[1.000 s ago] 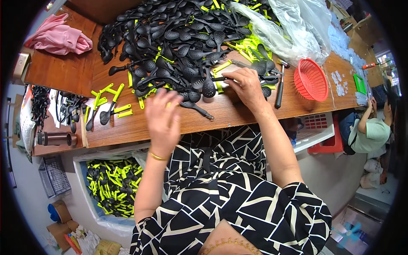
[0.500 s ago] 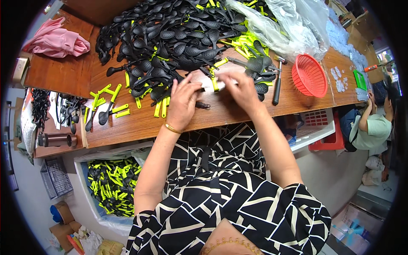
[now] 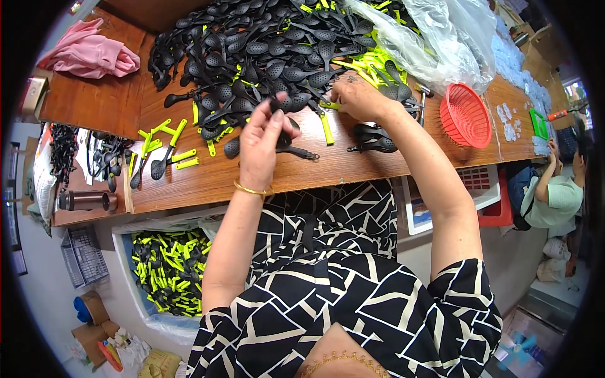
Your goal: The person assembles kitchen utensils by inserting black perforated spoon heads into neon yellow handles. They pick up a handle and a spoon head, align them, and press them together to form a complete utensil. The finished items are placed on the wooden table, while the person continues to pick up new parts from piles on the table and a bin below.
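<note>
Black spoons (image 3: 257, 48) on far desk (image 3: 227, 173) may slide if R hand (image 3: 360, 99) (curled, grip unclear) bumps them; L hand (image 3: 257, 143) pinches dark pc. (image 3: 275, 105)

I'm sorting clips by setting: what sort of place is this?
Probably a small workshop: a heap of black spoons covers much of the wooden table, and a bin below holds lime-green and black pieces.

Right grip (image 3: 360, 99) near lime handles (image 3: 327, 130), black spoons (image 3: 293, 74)
</note>
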A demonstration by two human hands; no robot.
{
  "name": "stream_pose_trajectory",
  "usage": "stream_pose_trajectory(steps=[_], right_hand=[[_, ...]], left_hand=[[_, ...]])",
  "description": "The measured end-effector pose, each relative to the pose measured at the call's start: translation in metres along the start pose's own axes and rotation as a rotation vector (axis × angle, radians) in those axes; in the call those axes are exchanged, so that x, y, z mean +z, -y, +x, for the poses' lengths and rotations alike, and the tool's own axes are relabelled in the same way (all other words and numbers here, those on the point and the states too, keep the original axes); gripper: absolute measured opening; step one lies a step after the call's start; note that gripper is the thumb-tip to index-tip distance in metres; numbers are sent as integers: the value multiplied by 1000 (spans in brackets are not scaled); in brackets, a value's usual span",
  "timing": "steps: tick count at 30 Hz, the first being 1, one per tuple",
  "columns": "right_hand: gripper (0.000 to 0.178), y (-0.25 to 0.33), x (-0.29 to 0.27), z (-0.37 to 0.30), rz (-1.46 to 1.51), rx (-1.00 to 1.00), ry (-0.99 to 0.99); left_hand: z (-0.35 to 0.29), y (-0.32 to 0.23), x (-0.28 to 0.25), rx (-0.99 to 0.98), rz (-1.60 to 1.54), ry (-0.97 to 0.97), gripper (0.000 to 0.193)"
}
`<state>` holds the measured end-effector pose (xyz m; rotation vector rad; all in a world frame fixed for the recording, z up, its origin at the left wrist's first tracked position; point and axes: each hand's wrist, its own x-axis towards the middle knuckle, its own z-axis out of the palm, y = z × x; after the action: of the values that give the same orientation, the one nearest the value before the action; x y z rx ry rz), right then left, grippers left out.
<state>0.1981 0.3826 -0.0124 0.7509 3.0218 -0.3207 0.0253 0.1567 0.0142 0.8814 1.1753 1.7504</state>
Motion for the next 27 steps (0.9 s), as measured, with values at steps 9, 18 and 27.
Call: stream_pose_trajectory(steps=[9, 18, 27], right_hand=[[33, 65, -9, -53, 1459, 84, -410], [54, 118, -12, -76, 1627, -20, -382], [61, 123, 12, -78, 1584, 16, -443]], left_hand=[[-58, 10, 14, -163, 100, 5, 33], [-71, 7, 23, -131, 231, 37, 33], [-70, 7, 12, -219, 258, 134, 34]])
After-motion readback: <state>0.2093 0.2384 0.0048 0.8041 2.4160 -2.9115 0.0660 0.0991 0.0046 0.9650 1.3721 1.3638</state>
